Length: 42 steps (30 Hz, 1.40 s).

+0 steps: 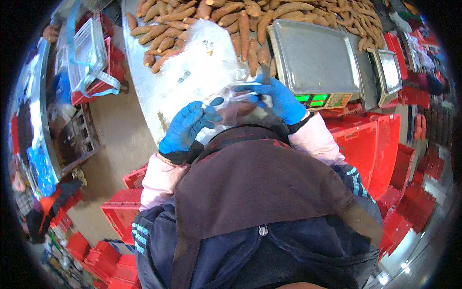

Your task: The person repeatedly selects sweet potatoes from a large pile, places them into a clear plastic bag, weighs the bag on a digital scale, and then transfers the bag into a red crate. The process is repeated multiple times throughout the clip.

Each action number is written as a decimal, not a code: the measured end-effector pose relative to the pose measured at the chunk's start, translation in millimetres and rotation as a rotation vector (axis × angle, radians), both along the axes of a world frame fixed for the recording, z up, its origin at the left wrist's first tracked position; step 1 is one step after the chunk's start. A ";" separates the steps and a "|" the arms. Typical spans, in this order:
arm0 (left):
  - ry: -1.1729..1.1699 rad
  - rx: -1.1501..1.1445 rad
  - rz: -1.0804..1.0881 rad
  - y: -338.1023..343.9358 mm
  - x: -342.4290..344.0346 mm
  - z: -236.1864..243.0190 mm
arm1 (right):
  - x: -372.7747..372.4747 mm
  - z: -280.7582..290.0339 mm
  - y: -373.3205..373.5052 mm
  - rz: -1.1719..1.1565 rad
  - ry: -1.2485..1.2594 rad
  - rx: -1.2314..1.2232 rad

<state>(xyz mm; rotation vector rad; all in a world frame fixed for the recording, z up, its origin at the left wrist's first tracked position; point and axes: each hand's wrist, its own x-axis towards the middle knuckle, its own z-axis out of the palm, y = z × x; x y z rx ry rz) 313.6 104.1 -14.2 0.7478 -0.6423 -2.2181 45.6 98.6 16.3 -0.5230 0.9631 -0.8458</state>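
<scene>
My left hand (186, 126), in a blue glove, pinches one side of a clear plastic bag (232, 102) close to my body. Across from it, my right hand (285, 100), also blue-gloved, grips the bag's other side, its fingers pointing left. Something reddish-brown shows through the film between the hands; I cannot make out what it is. Just beyond lies a heap of white, see-through plastic bags (195, 67) with small dark printed patches. Sweet potatoes (168, 29) are spread over the far part of the metal table (139, 82), some touching the bags.
Right of the bags stands a weighing scale (315, 58) with a steel tray and green lit display. A second scale (387, 72) is partly visible farther right. Red crates (356, 149) are stacked at my right; another red crate (122, 212) sits by my left side. A blue-handled basket (89, 48) stands far left.
</scene>
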 end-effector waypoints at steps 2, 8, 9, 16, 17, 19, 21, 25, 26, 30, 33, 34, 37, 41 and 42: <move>-0.126 -0.136 -0.107 3.1 -15.5 20.4 | 23.1 15.3 -2.4 0.118 -0.131 -0.050; -0.259 -0.187 -0.233 1.1 -25.8 51.2 | 38.4 -9.3 -21.0 0.437 0.379 -0.439; -0.275 -0.197 -0.289 2.2 -22.1 50.4 | 39.6 -14.6 -20.5 0.441 0.358 -0.448; -0.215 -0.062 -0.080 -16.5 0.2 17.9 | 24.3 -36.6 -10.3 -0.196 0.122 -0.045; -0.282 0.079 0.070 -19.5 3.1 13.3 | 13.9 -40.5 -4.0 -0.078 0.119 -0.136; -0.293 0.058 0.089 -20.8 3.7 3.1 | 6.7 -50.4 0.9 0.179 0.559 -0.563; -0.231 -0.093 -0.148 -19.1 2.3 -6.4 | -0.8 -59.3 8.7 0.361 0.739 -0.563; -0.497 -0.213 -0.293 -13.2 -11.4 -26.3 | 8.0 -79.6 5.0 0.085 0.981 -0.697; -0.478 -0.198 -0.304 -11.7 -12.7 -29.1 | 9.6 -84.2 3.9 0.045 1.083 -0.707; -0.233 -0.450 -0.260 -6.9 -4.7 -25.6 | 1.6 -95.4 3.2 0.017 1.121 -0.576; -0.287 -0.376 -0.198 -2.0 4.1 -11.4 | -3.4 -90.1 9.9 0.019 0.953 -0.537; -0.368 -0.350 -0.148 -0.2 9.4 -4.1 | -3.9 -84.9 10.5 -0.022 0.853 -0.557; -0.367 -0.359 -0.091 -9.0 8.8 9.9 | 15.6 -68.3 9.4 0.086 0.603 -0.766; -0.208 -0.484 -0.159 -30.9 -6.7 19.8 | 61.0 -51.3 -0.8 0.419 0.960 -0.832; -0.166 -0.503 -0.133 -35.4 -8.8 24.4 | 63.0 -47.6 1.8 0.276 0.957 -0.845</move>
